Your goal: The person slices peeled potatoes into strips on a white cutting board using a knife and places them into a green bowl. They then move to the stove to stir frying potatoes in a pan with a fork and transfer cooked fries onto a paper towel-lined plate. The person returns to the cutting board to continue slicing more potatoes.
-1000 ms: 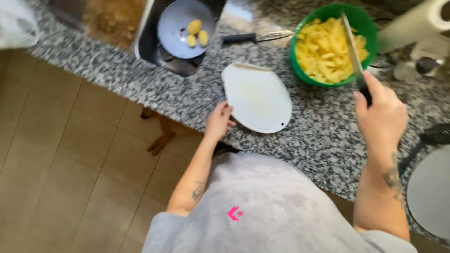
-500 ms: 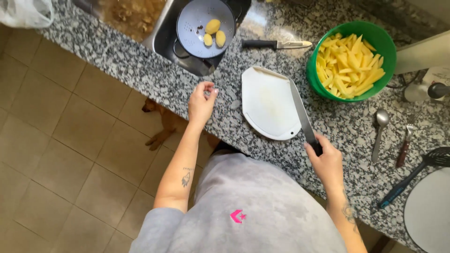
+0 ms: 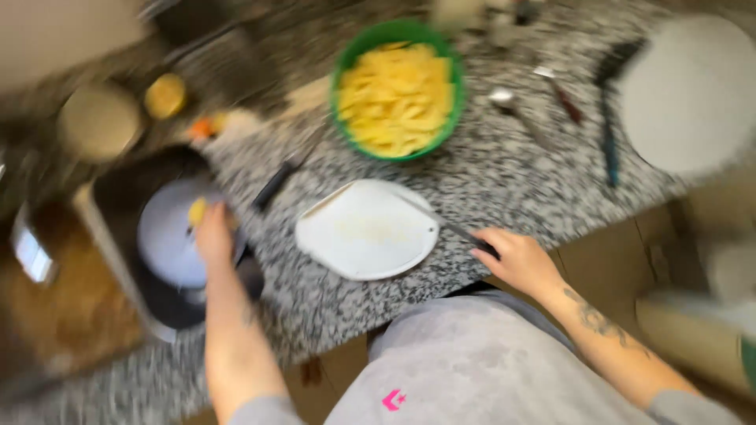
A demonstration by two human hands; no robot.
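The view is blurred by motion. My left hand (image 3: 214,236) reaches into the sink (image 3: 118,205), over a grey plate (image 3: 165,252). Its fingertips are at a peeled yellow potato (image 3: 196,211), and the blur hides whether they grip it. My right hand (image 3: 516,260) rests at the counter's front edge, closed on the dark handle of a knife (image 3: 482,245). The knife's blade points toward the white cutting board (image 3: 366,230), which lies bare between my hands. Behind the board stands a green bowl (image 3: 398,86) full of cut potato sticks.
A second black-handled knife (image 3: 276,185) lies on the speckled granite counter (image 3: 512,173) between sink and board. A spoon (image 3: 504,98) and other utensils (image 3: 608,134) lie right of the bowl, beside a large white round object (image 3: 693,94). Jars stand at back left.
The camera has swung, so the scene appears rotated. My left hand went from the counter edge into the sink to the plate. My right hand kept the knife and drew back off the board.
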